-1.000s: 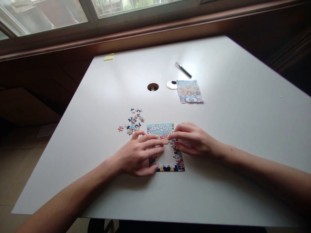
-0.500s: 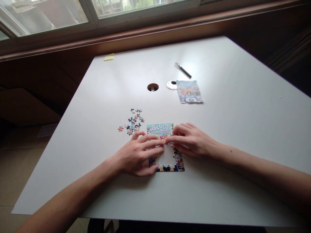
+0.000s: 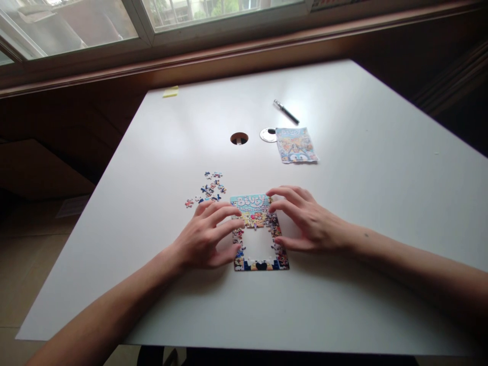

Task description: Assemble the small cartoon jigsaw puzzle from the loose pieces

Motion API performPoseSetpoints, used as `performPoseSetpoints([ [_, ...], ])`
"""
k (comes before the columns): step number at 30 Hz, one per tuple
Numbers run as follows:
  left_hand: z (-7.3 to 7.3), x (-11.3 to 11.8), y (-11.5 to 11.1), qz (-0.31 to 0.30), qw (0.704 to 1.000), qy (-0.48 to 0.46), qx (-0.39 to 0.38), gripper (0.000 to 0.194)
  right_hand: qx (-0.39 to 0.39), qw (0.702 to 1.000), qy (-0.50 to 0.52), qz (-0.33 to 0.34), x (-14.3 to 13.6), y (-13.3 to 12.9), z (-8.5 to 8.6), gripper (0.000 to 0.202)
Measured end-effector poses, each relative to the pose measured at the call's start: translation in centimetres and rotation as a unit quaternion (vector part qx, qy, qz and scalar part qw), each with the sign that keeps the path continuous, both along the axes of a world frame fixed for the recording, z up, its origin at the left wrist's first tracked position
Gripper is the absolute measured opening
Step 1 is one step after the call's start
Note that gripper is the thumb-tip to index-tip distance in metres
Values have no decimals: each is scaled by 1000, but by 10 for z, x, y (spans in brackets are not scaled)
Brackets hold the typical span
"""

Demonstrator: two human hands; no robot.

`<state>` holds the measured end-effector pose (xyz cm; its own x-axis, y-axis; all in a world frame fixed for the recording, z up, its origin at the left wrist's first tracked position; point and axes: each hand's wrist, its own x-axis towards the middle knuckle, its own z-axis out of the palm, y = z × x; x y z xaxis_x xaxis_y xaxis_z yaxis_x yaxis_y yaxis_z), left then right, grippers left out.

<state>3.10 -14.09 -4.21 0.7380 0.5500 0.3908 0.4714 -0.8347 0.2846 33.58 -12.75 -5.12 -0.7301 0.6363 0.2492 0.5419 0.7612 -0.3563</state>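
Note:
A partly assembled jigsaw puzzle [image 3: 251,204] lies flat on the white table, its title strip at the top and joined pieces around a bare gap in the middle. My left hand [image 3: 208,235] rests at its left edge, fingers apart and holding nothing, the fingertips over the border pieces. At the right edge, my right hand [image 3: 299,218] has its fingers spread, with the tips on or just above the border. Loose jigsaw pieces [image 3: 211,189] lie in a small heap beyond my left hand, which partly hides them.
Farther back are a crumpled picture sheet [image 3: 297,145], a round metal cover [image 3: 267,134], a pen [image 3: 285,112] and a round hole [image 3: 239,139] in the table [image 3: 343,305]. A yellow sticky note [image 3: 170,92] is at the far left edge, below the window.
Both hands have drawn apart from the middle of the puzzle, left hand leftward and right hand slightly rightward, with fingers spreading. More of the joined pieces and the gap now shows.

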Motion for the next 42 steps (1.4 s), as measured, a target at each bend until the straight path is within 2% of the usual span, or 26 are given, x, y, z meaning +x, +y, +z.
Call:
performPoseSetpoints([
  [4,1,-5,4,19,999,31,-6,40,17,999,0,39,1,0,-2,42],
  [8,2,-5,3,-4,998,68,-11,51,43,997,-5,66,1,0,-3,49],
  [15,-3,-2,1,-26,993,114,-31,64,40,997,-23,67,0,-1,-3,51],
  [25,-2,-1,1,-14,993,107,-54,65,34,997,-19,67,0,0,-3,52],
  [30,-1,-1,1,-14,993,101,-54,59,28,998,-5,59,0,0,-4,46],
  [38,-2,-2,2,-9,993,98,-68,62,16,999,13,49,0,0,-4,41],
  [42,-2,-2,1,-8,993,94,-64,62,8,999,12,47,1,0,-5,44],
])
